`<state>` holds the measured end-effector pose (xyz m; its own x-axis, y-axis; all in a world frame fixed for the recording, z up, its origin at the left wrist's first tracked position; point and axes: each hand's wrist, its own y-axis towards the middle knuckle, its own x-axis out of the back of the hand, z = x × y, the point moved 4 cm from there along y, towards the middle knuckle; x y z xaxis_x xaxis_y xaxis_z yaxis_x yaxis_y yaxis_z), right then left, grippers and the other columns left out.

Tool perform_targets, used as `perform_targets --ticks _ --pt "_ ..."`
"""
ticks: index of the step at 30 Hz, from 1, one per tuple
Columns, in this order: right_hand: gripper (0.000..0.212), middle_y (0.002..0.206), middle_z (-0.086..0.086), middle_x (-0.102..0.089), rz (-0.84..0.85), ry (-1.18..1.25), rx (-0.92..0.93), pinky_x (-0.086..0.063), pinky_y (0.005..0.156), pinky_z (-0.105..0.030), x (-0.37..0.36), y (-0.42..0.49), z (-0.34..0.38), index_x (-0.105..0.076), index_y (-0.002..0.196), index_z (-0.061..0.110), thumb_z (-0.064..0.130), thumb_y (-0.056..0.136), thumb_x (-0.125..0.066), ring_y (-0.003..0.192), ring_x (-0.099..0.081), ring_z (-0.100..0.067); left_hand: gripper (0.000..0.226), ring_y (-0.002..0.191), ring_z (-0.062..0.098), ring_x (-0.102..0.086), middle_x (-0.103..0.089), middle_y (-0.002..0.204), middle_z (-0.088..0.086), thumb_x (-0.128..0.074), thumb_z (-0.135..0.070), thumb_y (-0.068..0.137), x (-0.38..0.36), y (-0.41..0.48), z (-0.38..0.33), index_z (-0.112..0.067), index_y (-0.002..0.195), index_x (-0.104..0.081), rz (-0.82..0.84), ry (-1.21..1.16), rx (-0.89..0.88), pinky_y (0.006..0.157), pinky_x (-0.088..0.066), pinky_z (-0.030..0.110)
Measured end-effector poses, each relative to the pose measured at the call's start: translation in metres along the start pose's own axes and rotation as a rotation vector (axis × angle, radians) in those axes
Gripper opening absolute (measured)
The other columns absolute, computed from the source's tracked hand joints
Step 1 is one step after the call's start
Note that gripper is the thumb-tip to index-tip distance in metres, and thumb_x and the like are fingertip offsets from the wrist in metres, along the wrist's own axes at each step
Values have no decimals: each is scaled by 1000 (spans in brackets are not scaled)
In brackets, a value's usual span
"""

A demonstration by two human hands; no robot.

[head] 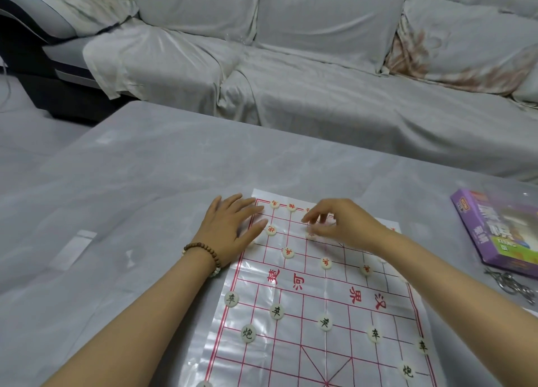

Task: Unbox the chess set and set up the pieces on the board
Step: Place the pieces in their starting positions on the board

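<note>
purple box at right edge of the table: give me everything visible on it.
The purple box lies flat at the table's right edge, cut off by the frame. It looks like printed cardboard: purple sides, a colourful top with large characters and a green-yellow patch. Glare washes out much of the top. Whether it is open cannot be told. Metal rings lie just in front of it. Neither hand touches it.

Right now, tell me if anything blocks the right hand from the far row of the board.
Nothing visible does. The right hand hovers over the board's far rows; the left hand rests flat at the far left corner, clear of it.
</note>
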<state>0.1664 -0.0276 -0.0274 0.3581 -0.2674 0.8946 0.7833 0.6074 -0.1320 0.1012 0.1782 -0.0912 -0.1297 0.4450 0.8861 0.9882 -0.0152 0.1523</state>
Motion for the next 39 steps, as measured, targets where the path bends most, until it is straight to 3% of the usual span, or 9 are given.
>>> perform_targets --ticks 2,6,10,14,18,22,25,32,39 --pt "27 109 14 -62 32 -88 1 -48 86 -23 -8 -9 -5 -67 111 30 32 84 -67 93 -55 -4 94 140 8 -18 -35 146 -15 9 -82 70 0 -1 -2 -37 133 -44 9 -1 -23 117 -2 39" --pt "29 114 11 -60 -15 -149 10 -45 83 -19 -14 -10 -5 -65 116 29 30 87 -64 93 -53 -7 97 139 7 -19 -36 145 -15 9 -83 68 0 0 -2 -36 133 -45 16 19 -8 117 -3 38" --pt "23 105 5 -64 -48 -80 -8 -49 78 -21 -18 -2 -3 -69 108 23 29 85 -67 88 -57 -11 96 139 7 -19 -36 146 -15 9 -83 69 -1 -1 -2 -36 134 -45 21 39 -3 117 -3 36" --pt "26 97 7 -62 -78 -64 -28 -44 68 -20 -23 3 -2 -67 103 24 40 82 -68 82 -52 -8 97 139 8 -19 -36 146 -15 10 -82 69 -2 0 -1 -35 135 -44 10 44 14 116 -3 35" --pt "35 100 14 -58 -48 -37 -46 -47 74 -21 -25 -1 -10 -62 111 31 45 80 -68 82 -49 -4 102 139 10 -21 -36 146 -14 14 -82 67 0 0 1 -33 136 -43 5 14 50 117 -6 37" --pt "29 108 10 -62 -58 0 -34 -51 82 -26 -25 -4 -15 -65 112 30 37 84 -66 91 -53 -6 86 138 11 -26 -41 143 -11 5 -70 77 1 0 3 -31 134 -46 -41 -59 86 116 -9 37" --pt "25 104 8 -63 -80 -9 -34 -51 80 -25 -26 -2 -15 -67 108 28 36 84 -66 90 -53 -8 86 137 12 -28 -43 142 -10 6 -68 78 2 2 6 -30 134 -47 -66 -113 127 115 -11 37" --pt "23 89 12 -59 -283 121 -23 -47 71 -26 -18 37 17 -68 101 25 38 82 -68 75 -50 -6 76 138 13 -25 -42 143 -8 8 -53 85 1 3 9 -33 129 -51 -81 -119 174 117 -7 35" --pt "23 92 6 -58 -332 -4 -14 -34 90 -27 -33 83 43 -69 100 23 40 84 -66 84 -48 -9 59 139 14 -22 -46 140 -6 -5 -38 99 7 3 15 -27 124 -57 -176 -142 303 117 -1 38"
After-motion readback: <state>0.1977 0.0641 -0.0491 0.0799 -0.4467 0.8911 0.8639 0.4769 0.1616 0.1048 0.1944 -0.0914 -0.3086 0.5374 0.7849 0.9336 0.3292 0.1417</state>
